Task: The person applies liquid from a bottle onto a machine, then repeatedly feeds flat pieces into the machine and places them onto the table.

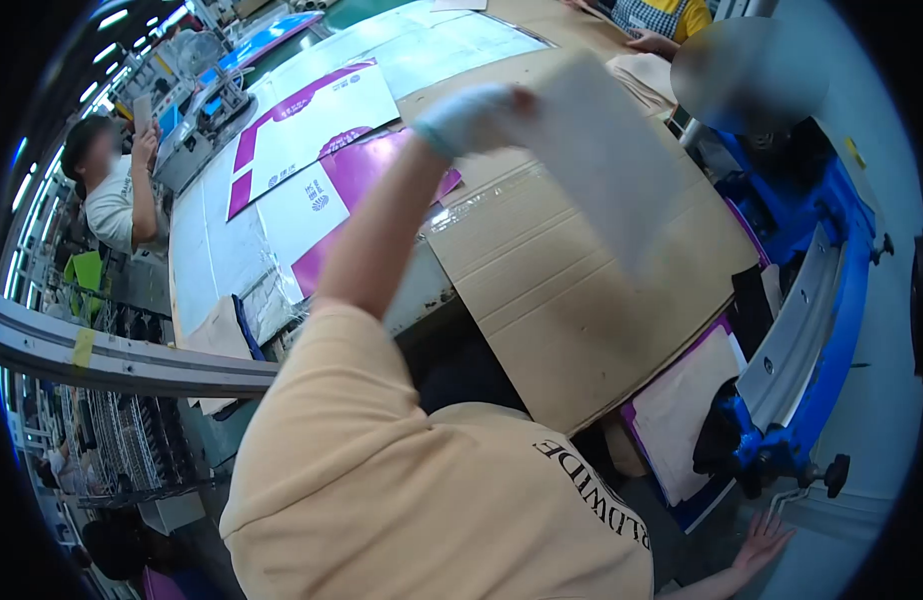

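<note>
My left hand (482, 118), in a whitish glove, reaches out over the table. Its fingers are closed on the upper left corner of a pale sheet (607, 165), which hangs tilted and smeared by motion above a large brown cardboard sheet (592, 310). Low at the right edge, my right hand (765, 543) has its fingers spread and holds nothing. It is close to a thin metal rod (790, 497) below the blue machine frame (832, 340). I cannot tell whether it touches the rod.
White and purple printed boards (317, 125) lie on the table to the left. A metal rail (132, 350) crosses at left. Pale sheets (677, 420) rest beside the blue machine. One person (122, 190) stands at left; another person's sleeve (694, 18) shows at the top right.
</note>
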Motion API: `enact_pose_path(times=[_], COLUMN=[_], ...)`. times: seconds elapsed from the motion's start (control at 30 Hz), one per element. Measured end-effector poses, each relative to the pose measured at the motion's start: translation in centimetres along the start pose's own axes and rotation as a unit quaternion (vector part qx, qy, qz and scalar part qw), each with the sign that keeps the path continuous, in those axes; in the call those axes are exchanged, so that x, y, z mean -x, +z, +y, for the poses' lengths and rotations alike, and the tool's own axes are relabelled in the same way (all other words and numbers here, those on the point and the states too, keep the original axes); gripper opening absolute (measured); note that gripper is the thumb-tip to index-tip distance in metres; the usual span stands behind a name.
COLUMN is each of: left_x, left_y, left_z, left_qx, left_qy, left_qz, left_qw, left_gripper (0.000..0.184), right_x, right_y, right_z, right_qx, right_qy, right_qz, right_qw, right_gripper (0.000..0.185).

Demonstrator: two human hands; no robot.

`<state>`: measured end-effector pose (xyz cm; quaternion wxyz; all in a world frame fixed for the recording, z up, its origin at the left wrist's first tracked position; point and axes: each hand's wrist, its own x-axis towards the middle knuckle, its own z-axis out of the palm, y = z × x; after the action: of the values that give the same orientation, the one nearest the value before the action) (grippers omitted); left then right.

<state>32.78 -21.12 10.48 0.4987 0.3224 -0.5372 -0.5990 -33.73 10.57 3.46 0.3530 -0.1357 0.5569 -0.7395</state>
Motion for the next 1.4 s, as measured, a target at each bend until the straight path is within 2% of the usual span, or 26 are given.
enact_pose_path(times=[0.03,0.07,0.1,0.13,0.17,0.2,0.23,0.27,0.3,0.33,0.37,0.4,0.47,0.53,0.57,0.6,0.63,0.7,0.73,0.77,0.87,0.9,0.97,1.0,1.13,1.4], left_x=[1.7,4.5,6.5,7.8,8.6,9.7,10.2,10.5,11.1,11.6,12.5,12.3,12.4,10.9,9.8,8.8,8.3,8.2,8.3,8.2,8.1,8.2,8.7,8.9,9.0,8.6], left_y=[-5.3,-7.0,-10.2,-11.4,-14.3,-16.7,-19.0,-23.9,-25.7,-27.3,-30.5,-28.9,-31.7,-29.2,-26.4,-22.4,-16.2,-6.3,-2.4,0.1,7.9,9.8,13.3,14.6,18.2,20.4], left_z=[1.0,4.2,7.7,10.7,13.5,14.0,14.8,14.9,13.4,11.8,10.8,9.5,5.3,1.6,-0.5,-3.0,-3.7,-5.2,-6.0,-7.2,-9.4,-9.8,-10.3,-10.5,-10.7,-11.0], left_qx=[-0.085,-0.041,-0.168,-0.426,-0.584,-0.603,-0.704,-0.77,-0.791,-0.807,-0.725,-0.671,-0.679,-0.588,-0.399,-0.183,0.11,0.278,0.359,0.444,0.575,0.586,0.608,0.605,0.579,0.53], left_qy=[0.07,0.029,-0.009,-0.063,-0.142,-0.095,-0.104,-0.18,-0.194,-0.204,-0.242,-0.232,-0.116,-0.053,0.0,0.049,0.048,0.013,-0.025,-0.031,-0.048,-0.067,-0.105,-0.121,-0.159,-0.185], left_qz=[-0.06,0.004,0.087,0.227,0.206,0.327,0.335,0.314,0.353,0.391,0.447,0.538,0.541,0.448,0.411,0.345,0.197,0.065,0.067,-0.012,-0.108,-0.12,-0.138,-0.144,-0.166,-0.162], left_qw=[0.992,0.999,0.982,0.874,0.773,0.721,0.618,0.526,0.46,0.393,0.464,0.454,0.483,0.671,0.82,0.919,0.973,0.958,0.931,0.895,0.81,0.799,0.774,0.774,0.782,0.812], left_gripper=[0.029,0.033,0.034,0.032,0.029,0.029,0.033,0.057,0.072,0.088,0.101,0.102,0.095,0.074,0.064,0.056,0.053,0.065,0.064,0.061,0.062,0.061,0.059,0.059,0.061,0.057], right_x=[-0.1,-0.2,-0.3,-0.6,-0.8,-0.9,-0.8,-0.7,-0.5,-0.3,-0.4,-0.4,-0.1,-0.3,-0.6,-0.2,0.8,1.3,0.8,0.5,1.2,1.8,3.6,3.6,4.2,4.2], right_y=[-0.6,-1.4,-1.8,-1.8,-1.9,-1.8,-1.5,-1.2,-0.9,-0.8,-0.6,-0.5,-0.3,-1.4,-2.6,-4.2,-2.6,-1.9,-2.6,-3.4,-4.0,-3.3,-1.1,-1.6,-0.6,-1.1], right_z=[0.1,0.0,0.1,0.2,0.3,0.5,1.0,1.4,1.9,2.5,3.2,3.6,4.0,5.0,5.4,5.4,5.3,5.8,6.2,6.5,8.4,9.3,10.5,11.4,13.5,13.0], right_qx=[0.016,0.033,0.048,0.027,0.007,-0.013,0.008,0.03,0.05,0.068,0.085,0.104,0.066,0.046,0.045,0.043,0.006,-0.02,-0.038,-0.055,-0.05,-0.025,-0.062,-0.079,-0.157,-0.202], right_qy=[0.0,0.0,0.0,0.011,0.021,0.032,0.032,0.033,0.032,0.028,0.02,0.01,0.026,0.041,0.045,0.049,0.065,0.066,0.086,0.106,0.117,0.097,0.1,0.107,0.117,0.093], right_qz=[-0.005,-0.008,-0.01,0.02,0.051,0.081,0.07,0.057,0.043,0.034,0.023,0.011,0.026,0.021,0.012,0.007,0.032,0.048,0.037,0.028,-0.046,-0.03,-0.005,-0.038,-0.032,-0.042], right_qw=[1.0,0.999,0.999,0.999,0.998,0.996,0.997,0.997,0.997,0.997,0.996,0.994,0.997,0.998,0.998,0.998,0.997,0.996,0.995,0.993,0.991,0.994,0.993,0.99,0.98,0.974], right_gripper=[0.077,0.081,0.085,0.079,0.073,0.068,0.073,0.079,0.084,0.082,0.08,0.078,0.067,0.062,0.062,0.062,0.058,0.052,0.049,0.045,0.038,0.039,0.042,0.043,0.045,0.041])
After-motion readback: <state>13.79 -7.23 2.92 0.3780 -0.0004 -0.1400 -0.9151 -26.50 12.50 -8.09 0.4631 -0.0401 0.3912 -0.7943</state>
